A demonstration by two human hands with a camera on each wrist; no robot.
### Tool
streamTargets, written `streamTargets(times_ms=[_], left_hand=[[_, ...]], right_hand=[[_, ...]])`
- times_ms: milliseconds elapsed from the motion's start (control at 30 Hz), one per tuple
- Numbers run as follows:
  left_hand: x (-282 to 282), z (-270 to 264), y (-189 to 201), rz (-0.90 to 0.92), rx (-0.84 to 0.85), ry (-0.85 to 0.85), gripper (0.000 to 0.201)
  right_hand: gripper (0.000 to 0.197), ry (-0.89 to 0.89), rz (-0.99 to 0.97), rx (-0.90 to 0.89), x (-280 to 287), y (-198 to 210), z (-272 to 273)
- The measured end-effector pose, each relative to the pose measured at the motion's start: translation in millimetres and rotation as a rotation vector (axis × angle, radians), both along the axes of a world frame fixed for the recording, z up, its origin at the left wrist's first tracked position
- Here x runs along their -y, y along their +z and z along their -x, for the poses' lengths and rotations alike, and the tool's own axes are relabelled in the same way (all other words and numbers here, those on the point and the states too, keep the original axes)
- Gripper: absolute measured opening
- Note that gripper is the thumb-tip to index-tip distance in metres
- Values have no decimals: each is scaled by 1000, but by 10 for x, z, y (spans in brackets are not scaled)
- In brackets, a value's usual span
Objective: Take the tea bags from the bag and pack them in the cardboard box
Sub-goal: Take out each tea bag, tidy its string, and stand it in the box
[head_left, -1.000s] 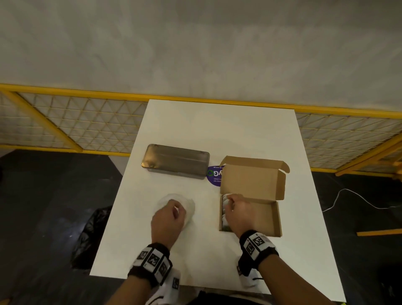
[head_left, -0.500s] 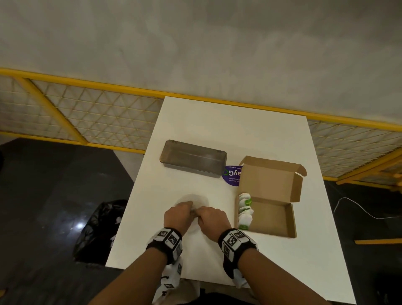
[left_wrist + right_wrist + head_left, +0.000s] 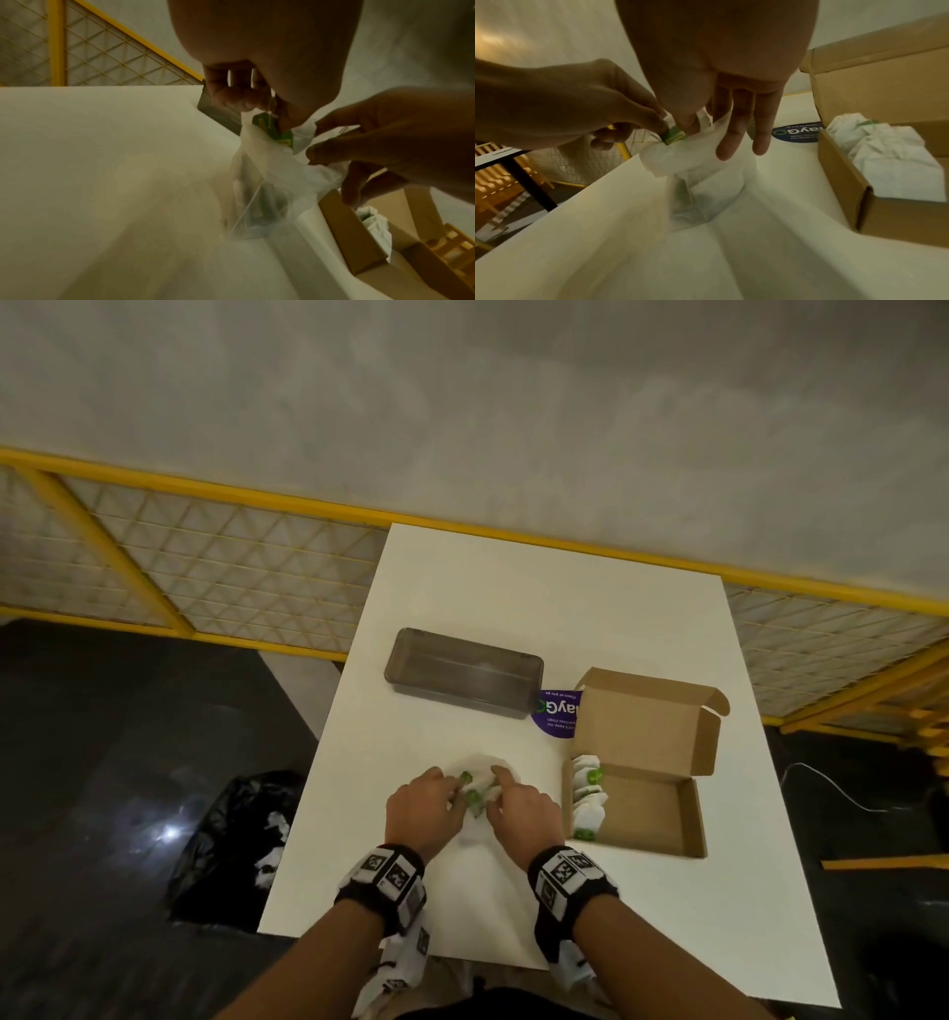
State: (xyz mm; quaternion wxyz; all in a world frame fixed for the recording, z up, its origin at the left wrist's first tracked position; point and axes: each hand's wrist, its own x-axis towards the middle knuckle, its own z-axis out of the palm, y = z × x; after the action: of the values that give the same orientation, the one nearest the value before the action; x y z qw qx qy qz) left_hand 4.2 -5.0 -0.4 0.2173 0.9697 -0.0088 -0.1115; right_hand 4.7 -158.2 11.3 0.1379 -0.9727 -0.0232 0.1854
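A clear plastic bag (image 3: 477, 775) of green-tagged tea bags (image 3: 471, 796) lies on the white table (image 3: 544, 618), between both hands. My left hand (image 3: 452, 788) pinches the bag's mouth beside a green tag (image 3: 270, 125). My right hand (image 3: 495, 788) reaches into the mouth, and its thumb and forefinger pinch a white tea bag (image 3: 677, 138); its other fingers (image 3: 739, 134) are straight. The open cardboard box (image 3: 652, 814) stands just right of my hands, with several tea bags (image 3: 588, 793) upright along its left wall.
A grey translucent container (image 3: 462, 672) sits behind the bag, with a purple sticker (image 3: 557, 713) between it and the box lid. A black rubbish bag (image 3: 231, 845) lies on the floor to the left. A yellow mesh fence (image 3: 205, 567) runs behind the table.
My right hand has left the box, where tea bags now stand, and come left to the plastic bag. My left hand has stayed on the bag.
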Motion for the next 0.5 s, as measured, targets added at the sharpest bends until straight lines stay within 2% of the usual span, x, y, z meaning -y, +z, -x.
streamTargets(times_ms=[133, 267, 400, 433, 500], left_hand=[[-90, 106, 9, 188, 89, 19, 23], [-110, 131, -16, 359, 103, 95, 21], [-42, 135, 10, 647, 114, 168, 17], [-18, 135, 37, 733, 107, 182, 19], [33, 125, 124, 841, 39, 183, 29]], right_hand=[[48, -45, -175, 0, 43, 45, -19], [25, -92, -365, 80, 60, 132, -37], [10, -195, -610, 18, 157, 201, -41], [9, -223, -681, 8, 187, 239, -34], [23, -300, -790, 20, 245, 330, -20]])
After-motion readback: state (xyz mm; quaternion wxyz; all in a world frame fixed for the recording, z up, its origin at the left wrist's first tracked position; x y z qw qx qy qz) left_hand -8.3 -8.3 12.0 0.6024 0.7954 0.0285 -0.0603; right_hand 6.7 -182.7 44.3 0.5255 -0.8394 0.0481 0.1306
